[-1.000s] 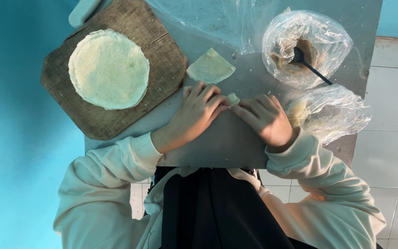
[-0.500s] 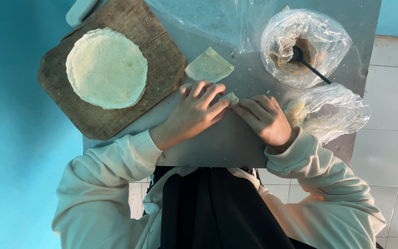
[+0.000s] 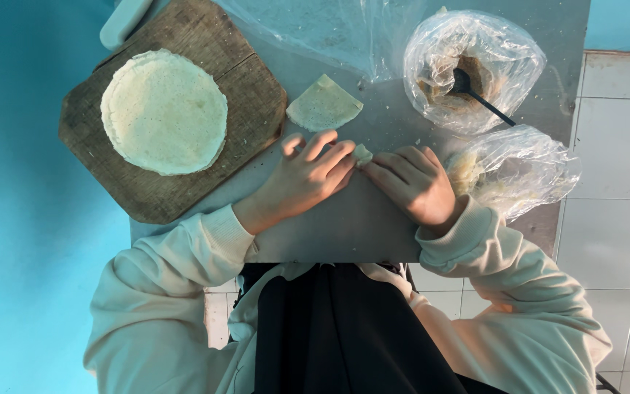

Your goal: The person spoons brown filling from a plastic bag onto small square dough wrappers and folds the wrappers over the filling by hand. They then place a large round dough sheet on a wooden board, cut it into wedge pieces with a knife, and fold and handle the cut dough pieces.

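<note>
Head view looks straight down on a grey bench [image 3: 344,226] where the left hand [image 3: 308,179] and the right hand [image 3: 413,182] meet over a small pale dough piece [image 3: 362,153], of which only a corner shows between the fingertips. Both hands seem to press on it, fingers close together and laid flat rather than spread; the left fingers cover most of it, so how it is folded cannot be told. It looks thin, soft and light, likely to tear or stick if pulled, so it is best taken by its edges with light fingertip pressure. Just beyond the hands lies a folded wrapper [image 3: 324,103], cream-coloured and wedge-shaped (apart from the hands). To the left a wooden board [image 3: 257,95] carries a stack of round wrappers [image 3: 163,111]. On the right stand a plastic-lined bowl of brown filling [image 3: 468,69] with a dark spoon [image 3: 483,98] in it, and nearer, a crumpled clear bag [image 3: 519,168] beside the right wrist.
</note>
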